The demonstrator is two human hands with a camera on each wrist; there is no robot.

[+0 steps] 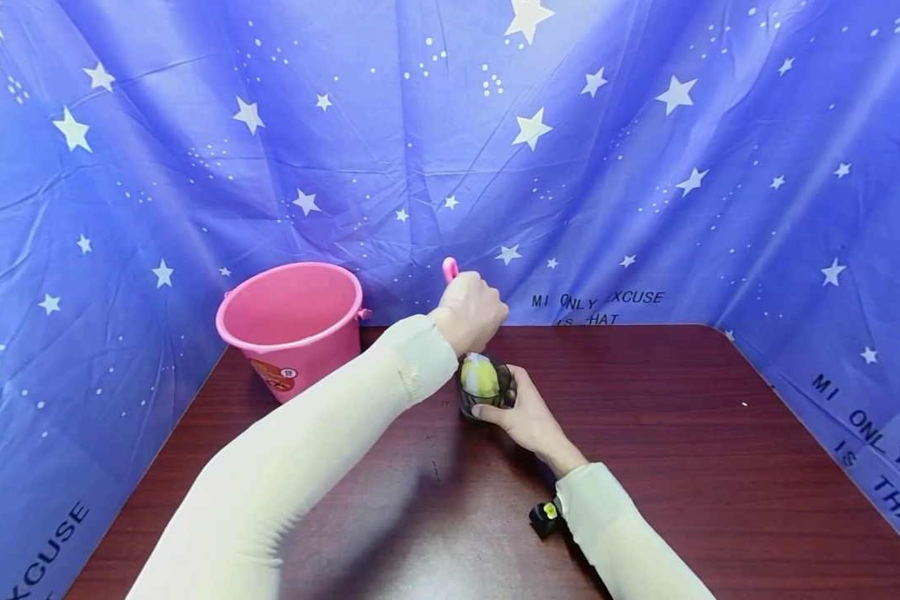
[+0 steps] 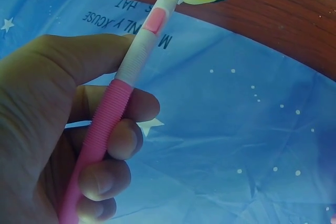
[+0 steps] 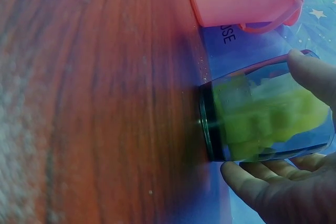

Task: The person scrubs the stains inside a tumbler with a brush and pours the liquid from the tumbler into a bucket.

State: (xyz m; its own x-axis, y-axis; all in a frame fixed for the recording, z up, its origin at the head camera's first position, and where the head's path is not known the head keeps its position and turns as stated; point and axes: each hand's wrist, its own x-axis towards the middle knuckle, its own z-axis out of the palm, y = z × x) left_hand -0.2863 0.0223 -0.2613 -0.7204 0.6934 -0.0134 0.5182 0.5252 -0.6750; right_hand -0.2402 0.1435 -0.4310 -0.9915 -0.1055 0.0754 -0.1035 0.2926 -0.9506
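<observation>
My left hand (image 1: 471, 310) grips a sponge cup brush by its pink and white handle (image 2: 105, 119), fingers curled round the ridged part. The pink handle end (image 1: 450, 268) sticks up above the fist. Down at the other end, the yellow and white sponge head (image 1: 480, 377) sits inside a dark see-through glass (image 3: 211, 124). Through the glass wall in the right wrist view the sponge reaches close to the base. My right hand (image 1: 531, 417) holds the glass from its right side, thumb on one side and fingers on the other. The glass stands upright on the table.
A pink bucket (image 1: 288, 265) with a sticker stands at the back left, beside my left forearm. Dark red-brown wood makes up the tabletop (image 1: 645, 417). Blue cloth (image 1: 420, 125) with white stars hangs behind and along both sides. A black wrist camera (image 1: 546, 518) sits under my right cuff.
</observation>
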